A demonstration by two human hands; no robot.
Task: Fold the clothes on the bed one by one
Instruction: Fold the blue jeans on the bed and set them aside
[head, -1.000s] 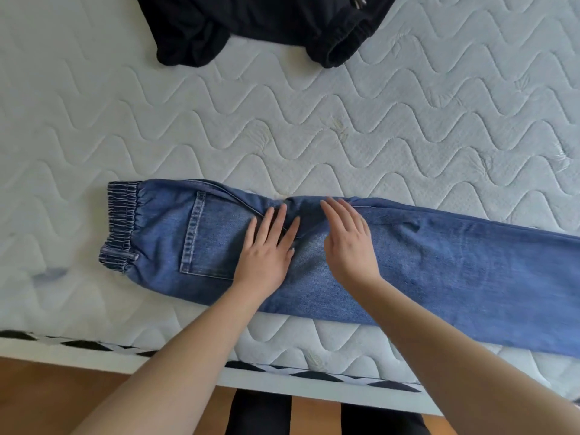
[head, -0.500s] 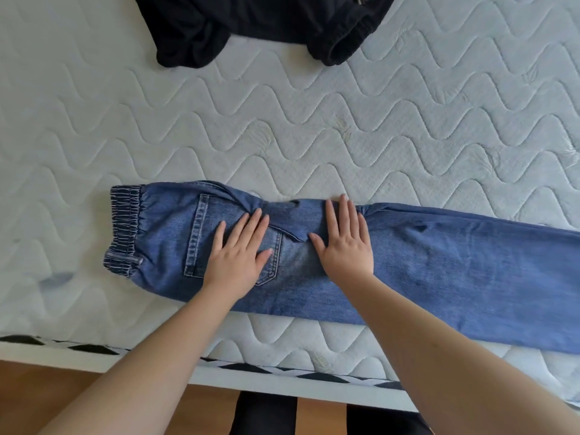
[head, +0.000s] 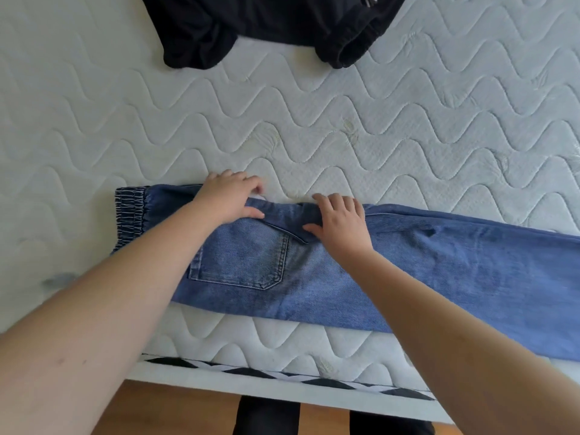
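Blue jeans (head: 408,277) lie folded lengthwise across the near part of the white quilted mattress (head: 314,120). The elastic waistband (head: 130,215) is at the left, and the legs run off the right edge of the view. My left hand (head: 230,196) is at the far edge of the jeans above the back pocket (head: 241,262), fingers curled over that edge and thumb on the denim. My right hand (head: 342,219) sits just to its right, fingers curled on the folded crotch flap.
A crumpled black garment (head: 266,23) lies at the far side of the mattress. The near bed edge has a black-and-white patterned trim (head: 282,375). Below it are the wooden floor (head: 175,409) and my dark-clad legs (head: 266,417).
Both hands slid from lying flat on the denim to the far edge of the jeans, and their fingers curled. The left hand moved up past the pocket.
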